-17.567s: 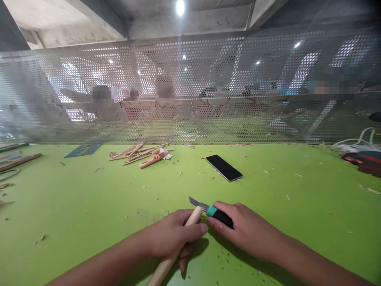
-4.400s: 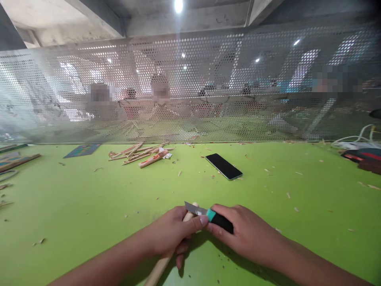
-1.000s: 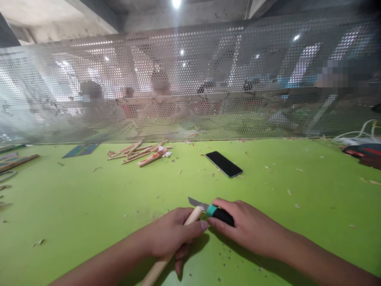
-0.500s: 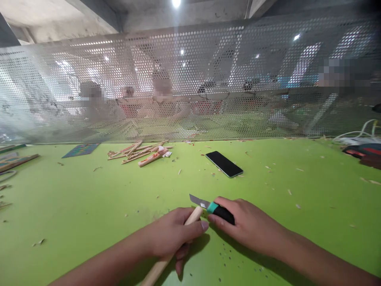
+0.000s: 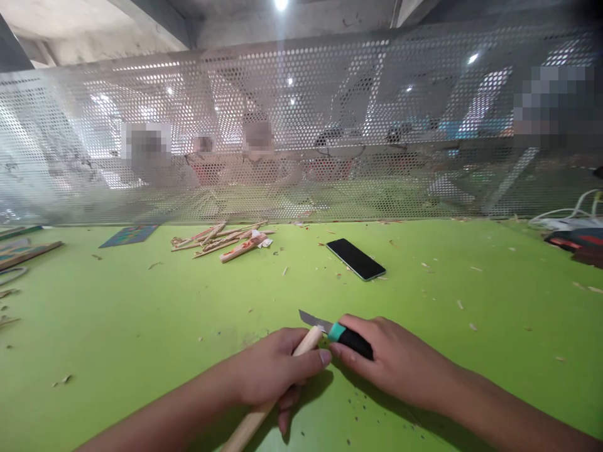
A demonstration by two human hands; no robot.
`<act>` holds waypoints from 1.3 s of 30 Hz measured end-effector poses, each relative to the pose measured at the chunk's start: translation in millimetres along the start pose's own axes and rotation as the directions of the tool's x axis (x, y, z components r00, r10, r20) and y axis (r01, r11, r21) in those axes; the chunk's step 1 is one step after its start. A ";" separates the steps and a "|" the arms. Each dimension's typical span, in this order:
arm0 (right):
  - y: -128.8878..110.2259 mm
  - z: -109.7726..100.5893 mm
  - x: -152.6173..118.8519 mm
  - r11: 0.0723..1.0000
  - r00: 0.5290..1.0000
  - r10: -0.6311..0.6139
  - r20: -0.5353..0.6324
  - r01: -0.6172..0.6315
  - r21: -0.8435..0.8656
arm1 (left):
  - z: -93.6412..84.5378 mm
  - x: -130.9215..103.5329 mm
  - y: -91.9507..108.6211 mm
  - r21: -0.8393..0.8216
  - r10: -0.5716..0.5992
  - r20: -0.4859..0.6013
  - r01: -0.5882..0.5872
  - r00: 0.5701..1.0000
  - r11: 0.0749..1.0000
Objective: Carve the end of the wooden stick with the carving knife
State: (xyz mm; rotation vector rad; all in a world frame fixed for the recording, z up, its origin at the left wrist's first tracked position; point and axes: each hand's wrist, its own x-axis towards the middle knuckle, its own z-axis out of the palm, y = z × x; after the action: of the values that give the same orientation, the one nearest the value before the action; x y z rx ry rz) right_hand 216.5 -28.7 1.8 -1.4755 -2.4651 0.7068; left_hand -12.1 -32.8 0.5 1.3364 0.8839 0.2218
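My left hand (image 5: 282, 370) is wrapped round a pale wooden stick (image 5: 252, 427), which slants from the bottom edge up to its rounded tip between my hands. In my right hand (image 5: 377, 351) is a utility knife (image 5: 353, 339) with a black and teal handle. Its bare blade points left and lies just behind the stick's tip; whether the two touch I cannot tell. The thumb of my left hand rests along the stick, close to the fingertips of my right hand.
On the green table (image 5: 141, 314) lie a black phone (image 5: 356, 259), a pile of wood pieces (image 5: 221, 238), a patterned sheet (image 5: 129, 235) and scattered shavings. Boards sit at the left edge, cables and a red-black object (image 5: 577, 238) at the right. Behind a perforated metal screen (image 5: 301, 182) are people.
The knife blade has dipped very slightly toward the stick's tip. Both hands keep their hold. At the upper right, the blurred person behind the screen has shifted.
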 end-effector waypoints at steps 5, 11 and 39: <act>-1.1 1.3 1.1 1.000 1.000 0.021 -0.005 -0.021 -0.011 | -0.4 0.8 -1.1 -0.022 0.005 0.020 -0.004 1.000 1.000; -3.4 0.4 1.9 1.000 1.000 0.021 -0.004 -0.021 -0.009 | -0.7 0.5 -1.1 -0.021 0.004 0.018 -0.003 1.000 1.000; -0.8 3.0 -0.6 1.000 1.000 -0.013 -0.028 0.012 -0.017 | -1.8 2.3 -3.2 -0.045 0.024 0.036 -0.022 0.999 0.999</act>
State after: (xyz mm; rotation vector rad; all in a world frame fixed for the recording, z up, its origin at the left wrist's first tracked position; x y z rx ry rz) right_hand 215.0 -30.4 -0.4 -1.4643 -2.4635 0.6602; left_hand -12.8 -30.9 -3.4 1.3057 0.8289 0.2327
